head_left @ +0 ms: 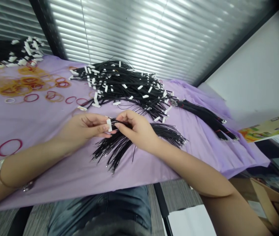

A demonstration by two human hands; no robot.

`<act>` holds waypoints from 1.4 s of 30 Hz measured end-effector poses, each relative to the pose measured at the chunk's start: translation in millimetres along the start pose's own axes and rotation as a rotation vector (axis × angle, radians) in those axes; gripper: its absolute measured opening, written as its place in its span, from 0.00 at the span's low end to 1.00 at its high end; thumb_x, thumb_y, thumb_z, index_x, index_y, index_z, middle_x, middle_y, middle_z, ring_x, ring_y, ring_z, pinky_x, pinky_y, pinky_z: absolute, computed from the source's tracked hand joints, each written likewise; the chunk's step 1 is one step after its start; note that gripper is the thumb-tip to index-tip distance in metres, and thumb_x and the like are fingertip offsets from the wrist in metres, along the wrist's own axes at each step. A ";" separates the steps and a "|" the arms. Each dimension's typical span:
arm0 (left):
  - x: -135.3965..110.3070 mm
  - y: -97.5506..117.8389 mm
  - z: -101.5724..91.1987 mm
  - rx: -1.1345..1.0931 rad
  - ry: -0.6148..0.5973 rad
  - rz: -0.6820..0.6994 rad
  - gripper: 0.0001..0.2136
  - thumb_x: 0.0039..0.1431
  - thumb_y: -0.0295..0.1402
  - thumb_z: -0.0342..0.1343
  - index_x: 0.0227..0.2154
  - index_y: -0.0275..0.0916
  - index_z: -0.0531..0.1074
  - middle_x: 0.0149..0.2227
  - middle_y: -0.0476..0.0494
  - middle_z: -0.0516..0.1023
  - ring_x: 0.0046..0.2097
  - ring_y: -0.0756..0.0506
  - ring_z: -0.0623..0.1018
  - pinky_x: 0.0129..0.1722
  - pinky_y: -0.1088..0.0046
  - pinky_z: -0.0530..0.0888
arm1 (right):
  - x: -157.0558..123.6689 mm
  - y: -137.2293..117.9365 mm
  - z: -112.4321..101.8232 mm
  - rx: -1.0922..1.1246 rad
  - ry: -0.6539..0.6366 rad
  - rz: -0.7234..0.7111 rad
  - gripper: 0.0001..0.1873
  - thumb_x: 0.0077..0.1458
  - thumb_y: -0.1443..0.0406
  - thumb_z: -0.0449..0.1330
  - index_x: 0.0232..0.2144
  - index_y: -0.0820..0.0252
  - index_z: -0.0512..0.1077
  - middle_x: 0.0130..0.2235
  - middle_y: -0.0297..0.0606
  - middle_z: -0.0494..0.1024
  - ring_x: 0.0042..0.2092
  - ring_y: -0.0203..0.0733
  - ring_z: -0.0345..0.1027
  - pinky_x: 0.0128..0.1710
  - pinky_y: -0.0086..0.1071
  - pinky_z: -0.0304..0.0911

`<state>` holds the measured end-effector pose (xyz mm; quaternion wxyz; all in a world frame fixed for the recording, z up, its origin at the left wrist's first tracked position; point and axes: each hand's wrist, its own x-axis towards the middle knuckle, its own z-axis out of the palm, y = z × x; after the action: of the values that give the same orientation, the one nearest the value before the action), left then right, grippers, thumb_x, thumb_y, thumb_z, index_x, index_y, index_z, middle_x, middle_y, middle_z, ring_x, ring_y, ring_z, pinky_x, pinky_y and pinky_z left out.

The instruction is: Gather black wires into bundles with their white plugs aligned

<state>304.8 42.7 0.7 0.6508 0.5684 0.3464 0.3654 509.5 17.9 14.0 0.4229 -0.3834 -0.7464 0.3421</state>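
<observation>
Between finger and thumb, my left hand (90,126) pinches a small white plastic connector (109,125). Right beside it, the closed fingers of my right hand (136,129) grip thin black wires at the connector's side. Below both hands, a fanned bundle of loose black wires (117,152) with shiny tips lies on the purple cloth (80,177). More of these wires (171,132) stick out past my right hand. Behind them is a large heap of black cables (127,82) with white connectors. My fingers partly hide the wire ends at the connector.
Red and yellow rubber bands (28,87) are scattered at the left, with one red band (10,147) near my left forearm. Another cable pile (27,50) sits at the far left. Tied black wire bundles (203,118) lie at the right. Blinds (139,29) stand behind the table.
</observation>
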 end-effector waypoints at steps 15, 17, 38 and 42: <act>-0.6 7.5 6.4 0.050 0.022 0.016 0.10 0.44 0.36 0.73 0.26 0.38 0.79 0.28 0.46 0.82 0.34 0.46 0.83 0.33 0.78 0.81 | -2.3 2.7 -3.0 -0.029 0.023 -0.013 0.09 0.57 0.65 0.62 0.40 0.59 0.67 0.39 0.37 0.77 0.43 0.37 0.73 0.49 0.35 0.69; -0.7 8.1 6.2 0.066 0.021 0.018 0.11 0.44 0.37 0.73 0.26 0.38 0.78 0.28 0.46 0.81 0.35 0.45 0.83 0.34 0.76 0.82 | -2.2 1.3 -2.8 -0.016 0.021 -0.011 0.07 0.57 0.66 0.62 0.38 0.59 0.67 0.38 0.36 0.77 0.42 0.36 0.74 0.47 0.33 0.69; -3.1 5.8 9.1 -0.023 0.005 -0.016 0.12 0.43 0.36 0.74 0.30 0.38 0.81 0.29 0.45 0.83 0.31 0.48 0.83 0.33 0.79 0.81 | 0.9 -0.6 1.5 0.307 0.004 0.142 0.06 0.50 0.67 0.66 0.30 0.63 0.73 0.31 0.34 0.80 0.33 0.34 0.75 0.37 0.29 0.71; -3.3 2.8 11.9 -0.015 0.010 -0.001 0.10 0.44 0.36 0.73 0.28 0.38 0.81 0.30 0.45 0.83 0.32 0.47 0.83 0.35 0.77 0.82 | 3.3 -0.1 2.6 0.413 0.015 0.228 0.09 0.46 0.66 0.69 0.28 0.64 0.73 0.27 0.34 0.79 0.30 0.35 0.75 0.34 0.29 0.72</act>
<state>313.2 34.2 4.9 0.6534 0.5615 0.3471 0.3705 506.0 20.2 14.3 0.4566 -0.3731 -0.6091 0.5304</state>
